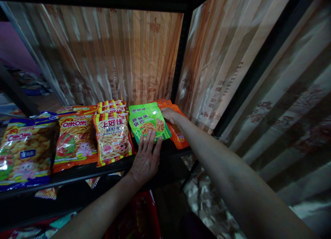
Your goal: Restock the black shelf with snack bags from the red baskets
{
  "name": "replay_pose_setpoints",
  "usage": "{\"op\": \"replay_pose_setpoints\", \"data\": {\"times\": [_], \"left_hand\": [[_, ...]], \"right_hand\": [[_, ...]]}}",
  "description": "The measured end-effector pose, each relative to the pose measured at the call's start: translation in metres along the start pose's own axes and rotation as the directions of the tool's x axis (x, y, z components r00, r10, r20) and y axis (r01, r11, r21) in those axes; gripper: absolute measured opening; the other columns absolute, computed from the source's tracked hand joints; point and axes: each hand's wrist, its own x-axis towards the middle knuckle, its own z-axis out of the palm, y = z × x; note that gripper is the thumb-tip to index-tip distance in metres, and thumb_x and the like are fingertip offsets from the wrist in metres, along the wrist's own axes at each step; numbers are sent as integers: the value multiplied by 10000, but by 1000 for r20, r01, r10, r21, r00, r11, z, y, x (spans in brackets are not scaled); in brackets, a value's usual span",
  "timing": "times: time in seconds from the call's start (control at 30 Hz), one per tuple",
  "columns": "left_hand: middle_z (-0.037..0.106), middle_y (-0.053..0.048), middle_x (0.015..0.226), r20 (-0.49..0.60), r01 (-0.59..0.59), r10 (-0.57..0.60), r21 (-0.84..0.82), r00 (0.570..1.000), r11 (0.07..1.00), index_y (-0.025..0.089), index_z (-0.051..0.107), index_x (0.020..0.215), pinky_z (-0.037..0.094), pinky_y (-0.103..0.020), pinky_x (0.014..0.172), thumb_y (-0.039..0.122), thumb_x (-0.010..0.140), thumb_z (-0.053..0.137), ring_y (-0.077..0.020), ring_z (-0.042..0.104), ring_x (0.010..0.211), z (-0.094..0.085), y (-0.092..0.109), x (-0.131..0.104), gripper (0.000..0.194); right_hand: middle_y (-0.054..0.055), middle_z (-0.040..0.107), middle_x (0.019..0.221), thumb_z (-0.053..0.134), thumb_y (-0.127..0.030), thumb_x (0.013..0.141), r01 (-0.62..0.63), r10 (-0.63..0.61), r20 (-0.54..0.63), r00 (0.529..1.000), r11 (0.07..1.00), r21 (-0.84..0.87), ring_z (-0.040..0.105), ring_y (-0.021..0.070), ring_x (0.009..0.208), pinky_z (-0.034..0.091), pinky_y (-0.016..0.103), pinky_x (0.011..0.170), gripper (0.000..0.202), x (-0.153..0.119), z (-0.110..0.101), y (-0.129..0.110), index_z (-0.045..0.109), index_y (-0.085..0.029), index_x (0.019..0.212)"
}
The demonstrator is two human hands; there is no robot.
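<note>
A green snack bag leans back on the black shelf, with another green bag partly showing behind it. My left hand rests against its lower front, fingers extended and slightly apart. At the bag's upper right edge is my right hand, its fingers bent and partly hidden, so whether they grip anything does not show. Orange snack bags stand just to the right, partly covered by my right hand and forearm. On the left, a red and yellow prawn cracker bag stands beside the green one.
Further left are an orange noodle-snack bag and a blue-edged snack bag. Pleated, printed curtains hang behind and to the right. A black upright post marks the back corner. Lower down sits a red box.
</note>
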Motion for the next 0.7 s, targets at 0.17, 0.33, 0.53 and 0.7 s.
{"op": "replay_pose_setpoints", "data": {"times": [0.17,0.33,0.53,0.7], "left_hand": [[286,-248,1466,-16,-24,24,0,1000,1000,66,286,1386,278,-583,1075,5,800,401,-325,59,1413,-1,-5,2,601],[312,-265,1446,-36,-13,15,53,999,999,53,345,1339,325,-538,1073,-34,806,377,-325,85,1406,-5,-8,6,542],[384,-248,1407,-62,-62,67,77,996,995,77,384,1305,366,-501,1062,-23,837,376,-308,118,1402,-11,-15,6,478],[371,-257,1411,-65,-68,72,68,995,995,83,393,1302,355,-507,1068,-4,846,404,-309,94,1406,-12,-20,4,465]], "right_hand": [[-8,613,510,696,-107,603,-4,4,14,1000,1000,-5,512,90,488,431,185,493,81,6,-1,5,621,-129,583],[-6,645,539,716,-148,602,9,-14,73,997,997,71,561,109,518,474,209,539,83,8,-2,9,667,-133,668],[24,691,604,778,-190,578,7,-33,138,990,982,190,610,139,553,522,258,597,222,10,-2,13,700,-134,777],[23,700,611,775,-178,595,-20,-30,180,983,963,268,618,138,542,535,258,607,218,9,-1,12,701,-140,796]]}}
